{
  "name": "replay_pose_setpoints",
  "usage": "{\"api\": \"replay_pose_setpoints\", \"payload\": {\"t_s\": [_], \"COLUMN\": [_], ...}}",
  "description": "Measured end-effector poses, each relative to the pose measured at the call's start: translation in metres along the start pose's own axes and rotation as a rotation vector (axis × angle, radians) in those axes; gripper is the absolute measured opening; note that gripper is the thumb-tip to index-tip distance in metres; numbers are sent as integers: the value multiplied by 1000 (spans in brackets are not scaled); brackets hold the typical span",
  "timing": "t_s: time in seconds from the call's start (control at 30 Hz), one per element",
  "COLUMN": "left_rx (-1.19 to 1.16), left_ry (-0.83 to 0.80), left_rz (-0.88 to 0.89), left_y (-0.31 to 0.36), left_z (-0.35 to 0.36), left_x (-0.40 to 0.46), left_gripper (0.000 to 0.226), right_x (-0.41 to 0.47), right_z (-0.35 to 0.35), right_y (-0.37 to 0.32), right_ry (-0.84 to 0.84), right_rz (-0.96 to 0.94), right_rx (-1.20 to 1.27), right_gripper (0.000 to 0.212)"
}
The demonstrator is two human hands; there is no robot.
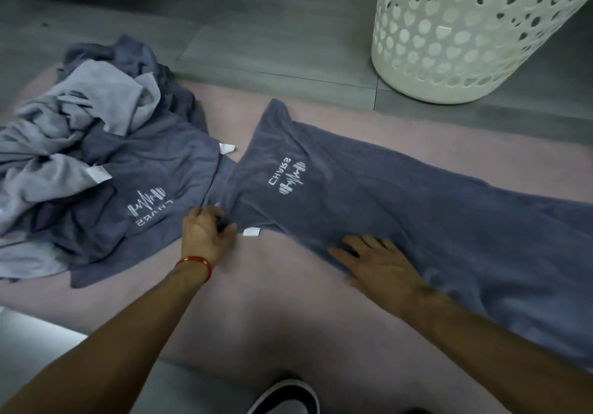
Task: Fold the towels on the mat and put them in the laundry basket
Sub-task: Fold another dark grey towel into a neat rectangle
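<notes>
The left hand [205,234] pinches the near-left corner of the dark blue towel [401,208], fingers curled into the cloth just beside a small white label [252,231]. The right hand [375,263] lies flat and spread on the same towel's near edge, palm down, pressing the cloth onto the pink mat [282,301].

From those two hands the towel runs away to the right: its long axis goes left to right across the mat, with the printed logo [288,178] at the left end and the far-right end leaving the view. So the corner in the left hand is the end that a fold would most likely carry rightward along that axis, while the right hand sits nearer the middle and could hold the crease.

Left of the left hand, touching the towel's corner, lies a crumpled heap of other towels [90,157], dark and pale blue, not yet folded. The white laundry basket [465,35] stands on the grey floor beyond the mat's far edge, far right, nearer the right arm.
</notes>
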State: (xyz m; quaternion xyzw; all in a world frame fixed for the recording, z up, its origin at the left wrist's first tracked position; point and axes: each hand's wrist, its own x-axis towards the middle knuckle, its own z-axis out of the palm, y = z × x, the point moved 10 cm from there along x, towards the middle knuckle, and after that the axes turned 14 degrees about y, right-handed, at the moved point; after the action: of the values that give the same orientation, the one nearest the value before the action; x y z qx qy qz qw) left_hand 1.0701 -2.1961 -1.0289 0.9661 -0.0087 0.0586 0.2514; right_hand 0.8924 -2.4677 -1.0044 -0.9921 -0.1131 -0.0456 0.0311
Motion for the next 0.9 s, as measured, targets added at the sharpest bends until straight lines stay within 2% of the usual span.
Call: {"api": "replay_pose_setpoints", "payload": {"t_s": [0.07,0.13,0.2,0.3,0.33,0.43,0.53,0.63,0.7,0.8,0.9], "left_rx": [-43,-132,-352,-904,-991,-902,-514,30,220,255,172], "left_ry": [40,90,124,176,184,204,198,90,110,68,-146], "left_rz": [51,35,-150,-493,-559,-608,-468,-167,72,388,711], "left_y": [5,4,-6,-12,-16,-44,-78,-77,-43,49,154], "left_z": [-11,-27,-46,-74,-82,-101,-110,-101,-92,-55,11], "left_x": [0,-3,-7,-14,-17,-31,-51,-64,-71,-86,-121], "left_gripper": [10,8,8,17,17,17,28,40,45,43,49], "right_x": [6,13,15,9,7,2,-13,-38,-55,-80,-111], "right_z": [-4,-16,-29,-51,-54,-55,-37,-17,-15,-22,-32], "right_y": [5,13,22,32,29,13,-3,-3,1,14,39], "right_ry": [-12,-7,23,94,83,3,-71,-137,-100,-3,64], "right_rz": [49,153,286,485,508,430,285,267,270,309,434], "right_rx": [76,160,261,479,544,552,431,369,363,316,277], "right_gripper": [60,45,37,26,24,20,27,32,31,32,38]}}
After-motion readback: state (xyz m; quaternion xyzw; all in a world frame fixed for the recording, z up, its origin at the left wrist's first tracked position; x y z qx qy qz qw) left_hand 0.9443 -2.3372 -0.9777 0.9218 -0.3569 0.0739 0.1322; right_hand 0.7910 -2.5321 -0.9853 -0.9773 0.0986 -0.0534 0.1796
